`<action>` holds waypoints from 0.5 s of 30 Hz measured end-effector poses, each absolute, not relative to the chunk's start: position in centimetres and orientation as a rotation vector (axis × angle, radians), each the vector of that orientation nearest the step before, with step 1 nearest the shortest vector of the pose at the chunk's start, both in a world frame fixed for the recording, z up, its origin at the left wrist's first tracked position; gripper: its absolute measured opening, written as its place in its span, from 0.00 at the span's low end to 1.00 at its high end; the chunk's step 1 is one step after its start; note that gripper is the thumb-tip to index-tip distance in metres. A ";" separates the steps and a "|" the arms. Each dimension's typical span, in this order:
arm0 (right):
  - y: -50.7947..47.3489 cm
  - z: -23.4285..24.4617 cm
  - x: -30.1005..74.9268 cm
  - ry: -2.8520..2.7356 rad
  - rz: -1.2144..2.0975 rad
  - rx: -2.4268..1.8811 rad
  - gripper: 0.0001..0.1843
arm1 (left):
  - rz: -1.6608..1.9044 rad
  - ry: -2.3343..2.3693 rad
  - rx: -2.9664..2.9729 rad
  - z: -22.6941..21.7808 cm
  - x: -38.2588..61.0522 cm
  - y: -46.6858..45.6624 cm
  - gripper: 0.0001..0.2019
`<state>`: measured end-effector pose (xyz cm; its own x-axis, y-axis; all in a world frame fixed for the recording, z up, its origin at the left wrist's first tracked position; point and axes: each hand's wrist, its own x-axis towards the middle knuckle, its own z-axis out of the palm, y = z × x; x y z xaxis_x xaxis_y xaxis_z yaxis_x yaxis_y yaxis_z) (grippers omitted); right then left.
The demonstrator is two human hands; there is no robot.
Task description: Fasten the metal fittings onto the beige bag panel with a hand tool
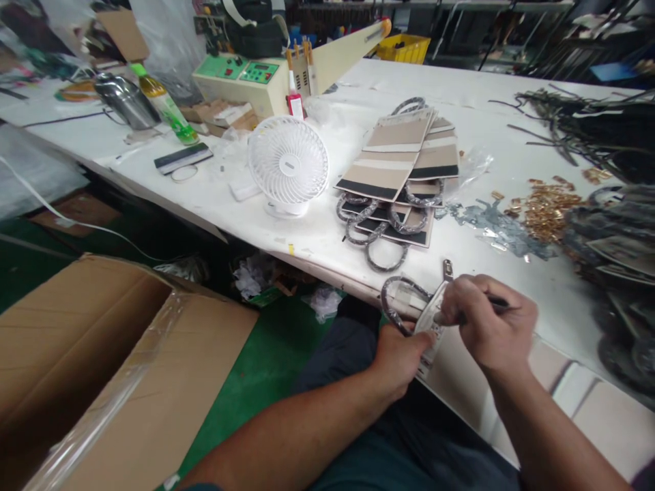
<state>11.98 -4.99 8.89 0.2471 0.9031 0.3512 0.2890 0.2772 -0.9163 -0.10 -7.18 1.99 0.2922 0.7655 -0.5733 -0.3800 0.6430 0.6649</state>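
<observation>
At the table's front edge lies a beige and white bag panel (460, 378), with a dark, plastic-wrapped loop handle (387, 308) at its top end. My left hand (402, 358) is closed on that end, thumb pressed on the pale strip near the handle. Just right of it, my right hand (488, 324) grips a slim tool with a dark handle (497, 300); its tip is hidden by the fingers, so its kind is unclear. A small metal fitting (447, 269) sticks up beyond my right fingers.
Striped panels with wrapped handles (391, 153) are stacked ahead, beside a white fan (289, 164). Gold metal pieces (550, 208) and clear plastic bits (504, 228) lie right, near dark wrapped handles (614, 232). An open cardboard box (205, 354) stands lower left.
</observation>
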 end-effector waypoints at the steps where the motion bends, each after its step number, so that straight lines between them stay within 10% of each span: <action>1: -5.0 8.8 11.8 -1.336 0.611 -1.284 0.26 | 0.808 1.005 0.438 2.0 -0.1 -7.2 0.17; 15: -5.7 12.9 10.5 -1.133 0.430 -0.958 0.23 | 0.791 1.026 0.485 1.1 0.1 -7.4 0.14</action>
<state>10.49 -5.65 12.91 0.4005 0.7215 0.5649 0.1645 0.5498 -0.8189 0.05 -7.37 1.15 0.2865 0.7733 -0.5657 -0.3496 0.6341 0.6897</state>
